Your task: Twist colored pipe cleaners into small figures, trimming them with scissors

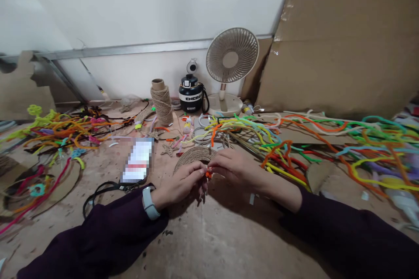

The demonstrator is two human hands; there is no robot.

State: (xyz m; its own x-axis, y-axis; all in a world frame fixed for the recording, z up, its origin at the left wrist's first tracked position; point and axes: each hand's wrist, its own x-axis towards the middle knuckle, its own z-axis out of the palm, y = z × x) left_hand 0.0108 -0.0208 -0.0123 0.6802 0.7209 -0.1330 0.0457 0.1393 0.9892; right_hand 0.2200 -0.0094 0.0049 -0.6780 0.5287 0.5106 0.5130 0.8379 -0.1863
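Both hands meet near the middle of the view, over the near edge of a ring wrapped in brown twine (193, 155). A small orange piece (208, 174) shows between the fingertips. My left hand (185, 182), with a pale watch on the wrist, is closed with thumb and forefinger on the orange piece. From the right, my right hand (237, 169) pinches at the same orange piece. Its other fingers are curled and partly hidden. Below the left fingers hangs something pale and thin, too small to make out.
A phone (136, 161) with a black strap lies left of the hands. Behind stand a twine spool (162, 103), a black bottle (190, 96) and a fan (232, 56). Coloured pipe cleaners (288, 161) spread right, others (65, 128) left. A twine star (169, 149) lies near the ring.
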